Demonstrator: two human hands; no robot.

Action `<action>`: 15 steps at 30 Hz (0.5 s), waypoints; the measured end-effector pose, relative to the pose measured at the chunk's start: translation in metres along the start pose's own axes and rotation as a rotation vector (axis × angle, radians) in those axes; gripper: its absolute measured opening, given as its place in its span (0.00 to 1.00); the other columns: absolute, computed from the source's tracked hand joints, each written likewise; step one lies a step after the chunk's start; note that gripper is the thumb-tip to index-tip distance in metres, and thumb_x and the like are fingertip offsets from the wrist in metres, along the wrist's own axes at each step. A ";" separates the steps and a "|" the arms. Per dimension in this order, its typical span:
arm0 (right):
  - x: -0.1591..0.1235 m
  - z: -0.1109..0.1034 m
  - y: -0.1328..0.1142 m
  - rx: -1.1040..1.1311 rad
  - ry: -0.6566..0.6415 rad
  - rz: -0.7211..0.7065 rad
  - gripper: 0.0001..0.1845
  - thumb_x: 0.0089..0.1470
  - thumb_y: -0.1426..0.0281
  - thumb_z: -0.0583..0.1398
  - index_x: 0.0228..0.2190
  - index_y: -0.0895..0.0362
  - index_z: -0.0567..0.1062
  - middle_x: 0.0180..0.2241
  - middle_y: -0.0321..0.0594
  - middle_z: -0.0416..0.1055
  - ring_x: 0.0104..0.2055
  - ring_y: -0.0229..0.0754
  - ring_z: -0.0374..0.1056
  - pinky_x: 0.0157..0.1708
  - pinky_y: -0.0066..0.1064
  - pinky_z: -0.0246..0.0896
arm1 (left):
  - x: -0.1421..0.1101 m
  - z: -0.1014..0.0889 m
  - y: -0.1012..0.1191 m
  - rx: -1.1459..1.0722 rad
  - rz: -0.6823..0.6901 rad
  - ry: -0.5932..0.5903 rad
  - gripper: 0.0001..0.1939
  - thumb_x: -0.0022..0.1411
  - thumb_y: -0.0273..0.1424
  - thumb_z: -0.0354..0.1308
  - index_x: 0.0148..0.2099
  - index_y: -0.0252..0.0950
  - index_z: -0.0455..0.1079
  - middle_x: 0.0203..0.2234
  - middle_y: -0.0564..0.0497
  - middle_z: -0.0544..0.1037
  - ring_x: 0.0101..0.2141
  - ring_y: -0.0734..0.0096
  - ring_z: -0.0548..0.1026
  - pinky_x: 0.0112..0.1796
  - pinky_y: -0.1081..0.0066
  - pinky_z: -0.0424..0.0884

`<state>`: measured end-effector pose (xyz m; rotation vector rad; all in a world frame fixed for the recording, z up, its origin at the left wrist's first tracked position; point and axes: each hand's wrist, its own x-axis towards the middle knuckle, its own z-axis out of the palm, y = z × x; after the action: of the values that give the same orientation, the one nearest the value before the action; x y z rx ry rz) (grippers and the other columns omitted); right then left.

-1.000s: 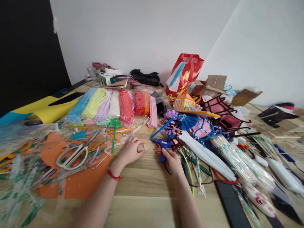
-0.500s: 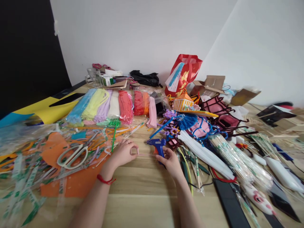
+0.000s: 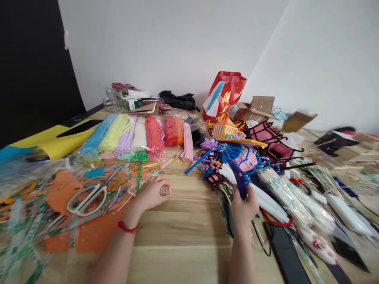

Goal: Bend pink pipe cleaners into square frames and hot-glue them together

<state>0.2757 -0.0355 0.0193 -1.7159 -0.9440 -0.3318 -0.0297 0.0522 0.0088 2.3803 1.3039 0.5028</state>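
Between the thumb and forefinger of my left hand [image 3: 151, 194] I pinch a thin pink strip [image 3: 191, 195]; its near end curls into a small loop at my fingertips, and the rest runs out straight and pale, pointing right over the bare wood in front of me. It looks narrow and smooth, though too fine to show its surface clearly. My right hand [image 3: 244, 206] closes round the blue glue gun [image 3: 242, 182], fingers bent, and the gun is blurred, tilted up and away over a white bundle [image 3: 268, 201]. Left of my left hand lie white-handled scissors [image 3: 87, 200] on orange sheet scraps [image 3: 85, 232]. Farther out sit bagged bundles of fuzzy stems [image 3: 122, 134] in blue, yellow, lilac, white and red, and beyond the blue and pink craft pieces [image 3: 247, 157] stands a red bag [image 3: 226, 96] by the wall.
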 end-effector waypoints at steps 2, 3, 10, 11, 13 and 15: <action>0.006 0.000 0.014 -0.052 0.084 -0.085 0.22 0.52 0.58 0.58 0.43 0.60 0.75 0.33 0.47 0.69 0.36 0.49 0.64 0.39 0.39 0.57 | 0.000 0.000 0.001 0.000 -0.008 0.000 0.12 0.49 0.32 0.62 0.40 0.41 0.72 0.40 0.49 0.73 0.45 0.59 0.69 0.48 0.63 0.64; 0.009 0.001 0.020 -0.075 0.099 -0.138 0.22 0.52 0.59 0.58 0.44 0.59 0.75 0.33 0.47 0.69 0.37 0.49 0.63 0.40 0.40 0.57 | 0.000 0.000 0.001 0.000 -0.014 -0.002 0.13 0.49 0.32 0.62 0.40 0.41 0.72 0.40 0.49 0.73 0.46 0.59 0.69 0.48 0.63 0.64; 0.007 0.020 0.042 -0.220 -0.128 -0.323 0.24 0.45 0.78 0.52 0.43 0.52 0.77 0.43 0.47 0.64 0.42 0.50 0.59 0.46 0.49 0.48 | 0.001 -0.002 0.007 0.001 -0.021 -0.001 0.13 0.49 0.31 0.62 0.40 0.40 0.72 0.41 0.48 0.73 0.47 0.58 0.69 0.48 0.62 0.64; 0.006 0.022 0.041 -0.219 -0.165 -0.328 0.29 0.42 0.80 0.51 0.45 0.52 0.75 0.45 0.48 0.62 0.44 0.52 0.58 0.46 0.49 0.48 | 0.001 -0.003 0.008 0.003 -0.024 -0.003 0.13 0.49 0.31 0.62 0.40 0.40 0.72 0.40 0.48 0.73 0.47 0.58 0.69 0.48 0.62 0.64; 0.004 0.023 0.037 -0.188 -0.202 -0.326 0.37 0.36 0.81 0.50 0.51 0.54 0.69 0.48 0.49 0.60 0.48 0.54 0.57 0.47 0.50 0.49 | 0.001 -0.004 0.009 0.005 -0.024 -0.004 0.13 0.49 0.31 0.62 0.40 0.39 0.72 0.41 0.48 0.73 0.47 0.57 0.69 0.48 0.62 0.65; 0.004 0.021 0.028 -0.145 -0.172 -0.308 0.40 0.34 0.81 0.50 0.53 0.56 0.66 0.47 0.50 0.60 0.49 0.55 0.58 0.48 0.51 0.50 | 0.001 -0.004 0.010 0.002 -0.012 0.003 0.12 0.49 0.30 0.61 0.40 0.39 0.72 0.40 0.48 0.74 0.46 0.57 0.69 0.48 0.61 0.65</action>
<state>0.2938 -0.0176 -0.0051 -1.7500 -1.3437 -0.4694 -0.0242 0.0486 0.0169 2.3726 1.3192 0.5022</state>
